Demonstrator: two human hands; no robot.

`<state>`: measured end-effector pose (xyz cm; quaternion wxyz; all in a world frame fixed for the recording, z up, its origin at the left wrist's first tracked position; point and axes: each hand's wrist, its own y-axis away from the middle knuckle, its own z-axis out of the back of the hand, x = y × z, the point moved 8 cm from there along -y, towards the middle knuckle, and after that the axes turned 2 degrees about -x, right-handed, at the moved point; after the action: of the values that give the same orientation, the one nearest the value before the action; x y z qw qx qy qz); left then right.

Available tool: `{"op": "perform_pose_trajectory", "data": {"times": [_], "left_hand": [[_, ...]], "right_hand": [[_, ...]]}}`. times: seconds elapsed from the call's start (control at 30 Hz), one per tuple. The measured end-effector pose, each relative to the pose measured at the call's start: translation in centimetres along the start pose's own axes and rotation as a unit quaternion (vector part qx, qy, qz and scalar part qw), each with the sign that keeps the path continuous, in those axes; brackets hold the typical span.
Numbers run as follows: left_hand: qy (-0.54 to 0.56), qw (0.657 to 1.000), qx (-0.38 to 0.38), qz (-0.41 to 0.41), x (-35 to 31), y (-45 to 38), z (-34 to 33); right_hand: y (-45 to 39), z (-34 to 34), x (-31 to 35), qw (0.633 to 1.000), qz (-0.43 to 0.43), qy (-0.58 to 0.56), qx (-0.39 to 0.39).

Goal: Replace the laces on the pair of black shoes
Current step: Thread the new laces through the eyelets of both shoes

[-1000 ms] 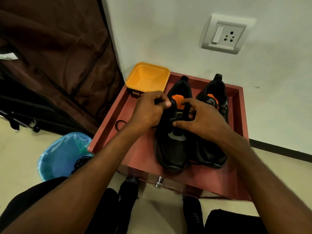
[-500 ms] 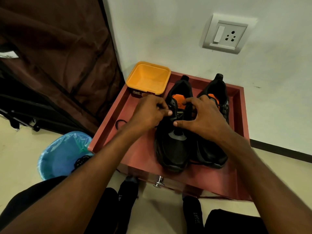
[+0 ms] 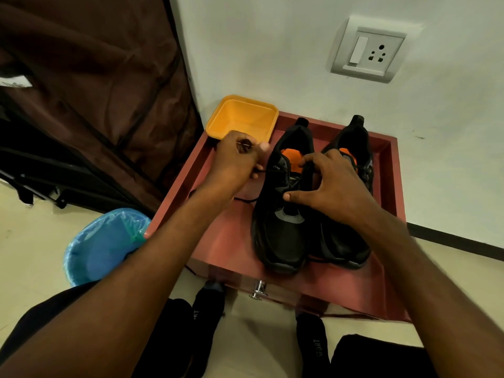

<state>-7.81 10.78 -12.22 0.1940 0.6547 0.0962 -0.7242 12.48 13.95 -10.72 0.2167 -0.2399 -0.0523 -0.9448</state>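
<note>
The left hand [image 3: 236, 162] pinched a black lace [image 3: 260, 171] beside the left shoe [image 3: 283, 214]; the right hand [image 3: 331, 188] gripped that shoe's tongue, the second shoe [image 3: 351, 236] beneath its wrist.

Dim, soft lighting; wide-angle edge distortion

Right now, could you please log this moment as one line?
left hand: pulling black lace | right hand: steadying left shoe | right shoe: untouched | red tray
</note>
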Motion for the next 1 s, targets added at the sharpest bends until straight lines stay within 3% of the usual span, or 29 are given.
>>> {"op": "perform_pose_trajectory", "data": {"times": [0.1,0.17,0.43,0.57,0.67,0.8,0.9,1.0], "left_hand": [[-0.206,0.971,0.097,-0.067,0.0,0.5,-1.7],[-0.263,0.956,0.111,-0.066,0.4,0.9,-2.1],[-0.230,0.970,0.074,-0.032,0.6,0.5,-1.5],[-0.230,0.970,0.074,-0.035,0.8,0.1,-1.0],[-0.286,0.955,0.048,-0.067,0.1,0.0,-0.3],[-0.355,0.930,0.016,-0.090,-0.7,0.0,1.5],[-0.406,0.912,0.012,-0.066,-0.8,0.2,2.6],[-0.479,0.877,0.022,-0.023,-0.7,0.6,3.0]], "right_hand": [[0.1,0.0,0.1,1.000,0.000,0.002,0.004],[0.1,0.0,0.2,1.000,-0.001,0.002,0.004],[0.2,0.1,0.9,1.000,0.001,0.029,-0.002],[1.1,0.6,4.1,0.993,0.082,0.059,-0.061],[1.9,-1.1,6.4,0.983,0.133,0.116,-0.042],[2.1,-2.3,6.2,0.983,0.100,0.151,-0.032],[2.1,-0.9,6.0,0.990,0.072,0.111,-0.057],[2.3,-0.5,6.0,0.993,0.044,0.104,-0.032]]}}
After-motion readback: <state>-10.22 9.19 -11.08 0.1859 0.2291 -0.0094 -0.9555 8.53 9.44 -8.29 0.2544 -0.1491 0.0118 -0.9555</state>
